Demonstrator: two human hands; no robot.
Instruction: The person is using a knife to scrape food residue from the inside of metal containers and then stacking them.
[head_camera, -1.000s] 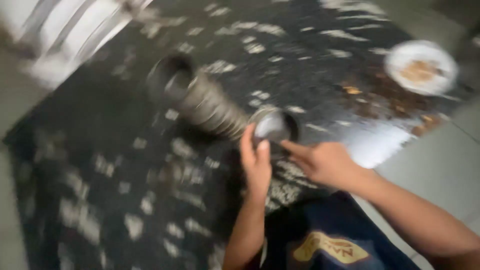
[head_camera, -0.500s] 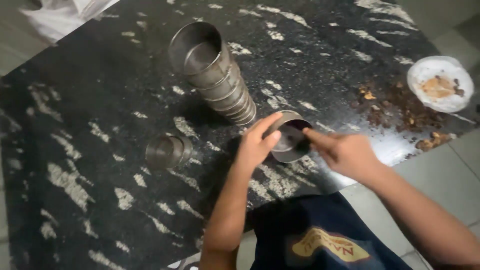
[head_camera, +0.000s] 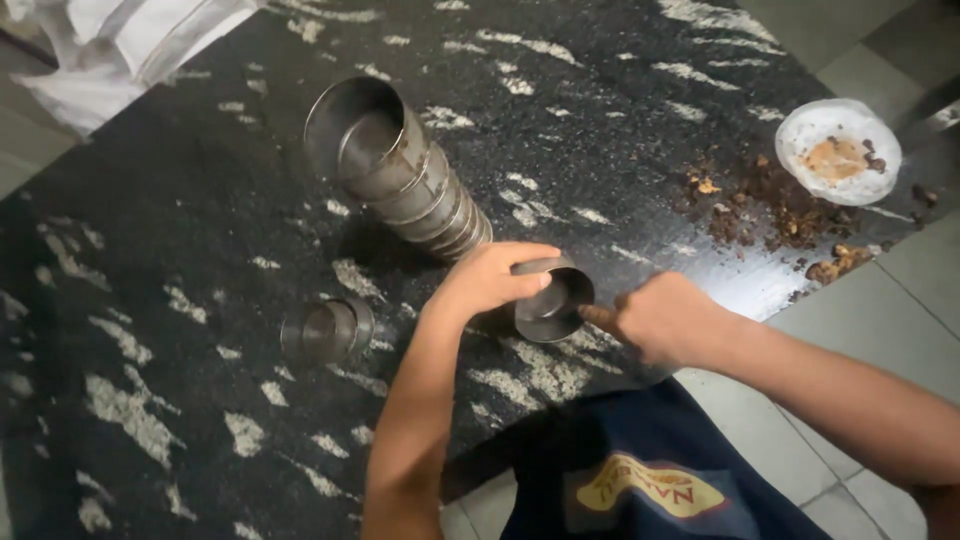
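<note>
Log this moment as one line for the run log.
left hand: grips small steel cup | right hand: finger at cup rim | cup stack behind

Left hand (head_camera: 487, 280) closes its grip around the rim of a small round steel cup (head_camera: 552, 300) on the black, white-flecked stone surface (head_camera: 150, 330). Right hand (head_camera: 665, 318) touches the cup's other side. Behind: leaning stack of steel cups (head_camera: 400, 170). Lone steel cup (head_camera: 325, 330) well left; crumb-strewn white plate (head_camera: 838, 150) far right.
</note>
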